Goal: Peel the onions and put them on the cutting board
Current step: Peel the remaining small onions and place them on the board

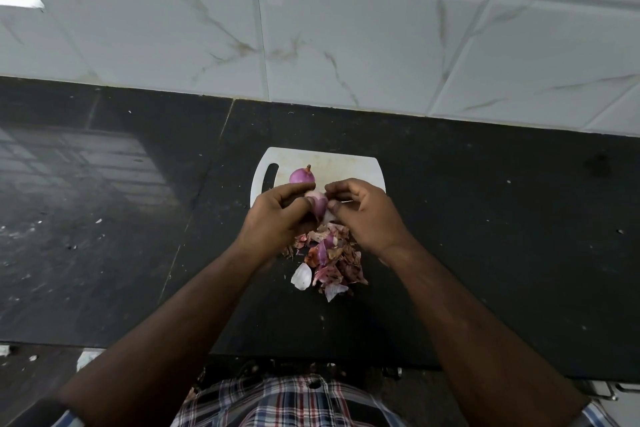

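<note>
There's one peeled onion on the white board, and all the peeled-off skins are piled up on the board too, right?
Not quite. The head view shows one peeled onion on the white board, but the skins are piled on the black counter in front of the board, not on it.

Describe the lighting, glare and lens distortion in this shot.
Head view: soft, dim light; a window reflection glares on the black countertop at left. Wide-angle distortion bows the wall tiles and counter edge. Focus is fair: the onion on the cutting board is clear, the one between the left hand and right hand is half hidden. The peel pile casts only faint shadow.
</note>
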### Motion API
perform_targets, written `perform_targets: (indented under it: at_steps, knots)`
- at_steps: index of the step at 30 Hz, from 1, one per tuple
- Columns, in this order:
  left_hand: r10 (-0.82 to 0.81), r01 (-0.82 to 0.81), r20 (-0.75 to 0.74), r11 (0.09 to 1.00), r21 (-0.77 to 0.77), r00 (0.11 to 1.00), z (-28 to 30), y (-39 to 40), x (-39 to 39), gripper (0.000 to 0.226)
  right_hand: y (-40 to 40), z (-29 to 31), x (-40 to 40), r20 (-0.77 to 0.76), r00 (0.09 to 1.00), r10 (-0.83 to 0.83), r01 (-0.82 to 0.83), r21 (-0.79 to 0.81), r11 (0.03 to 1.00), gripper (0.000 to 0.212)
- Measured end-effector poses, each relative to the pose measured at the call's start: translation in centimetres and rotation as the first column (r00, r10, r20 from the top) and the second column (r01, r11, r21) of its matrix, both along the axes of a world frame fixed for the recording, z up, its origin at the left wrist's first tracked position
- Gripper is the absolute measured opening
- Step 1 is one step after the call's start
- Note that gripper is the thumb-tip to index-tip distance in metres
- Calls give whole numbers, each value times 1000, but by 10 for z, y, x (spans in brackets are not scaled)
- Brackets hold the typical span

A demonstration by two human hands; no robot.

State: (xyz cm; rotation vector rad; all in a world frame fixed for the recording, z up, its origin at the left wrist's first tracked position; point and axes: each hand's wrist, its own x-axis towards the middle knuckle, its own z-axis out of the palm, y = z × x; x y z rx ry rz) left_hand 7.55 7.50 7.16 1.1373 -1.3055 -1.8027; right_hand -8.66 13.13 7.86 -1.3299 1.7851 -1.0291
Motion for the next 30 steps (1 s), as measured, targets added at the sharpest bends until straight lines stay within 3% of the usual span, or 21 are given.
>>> perform_targets:
  at_steps: [3, 7, 16, 21, 24, 26, 30]
  knots:
    - [24, -1, -136, 986, 164, 990, 0, 0, 0, 30, 1, -2, 3, 111, 994, -20, 19, 9, 1000, 25]
    - [34, 41, -242, 953, 300, 970, 0, -2, 1, 34, 1, 0, 7, -35, 996, -79, 78, -36, 996, 23]
    - [-3, 71, -253, 963, 260, 967, 1, -3, 3, 36, -5, 3, 24, -375, 925, -52, 7, -119, 993, 33]
    - [0, 81, -272, 954, 288, 962, 4, -6, 4, 36, -9, 2, 24, -457, 887, -73, 5, -147, 989, 19]
    - [8, 103, -316, 937, 333, 949, 2, -5, 5, 38, -13, 3, 6, -388, 907, -165, 111, -158, 981, 16]
    - [24, 109, -349, 928, 356, 937, 1, -6, 7, 42, -12, 5, -6, -255, 950, -178, 158, -96, 983, 17]
    - [68, 97, -369, 907, 411, 927, -3, -11, 11, 54, -6, -5, -12, -72, 989, -126, 127, 17, 992, 17]
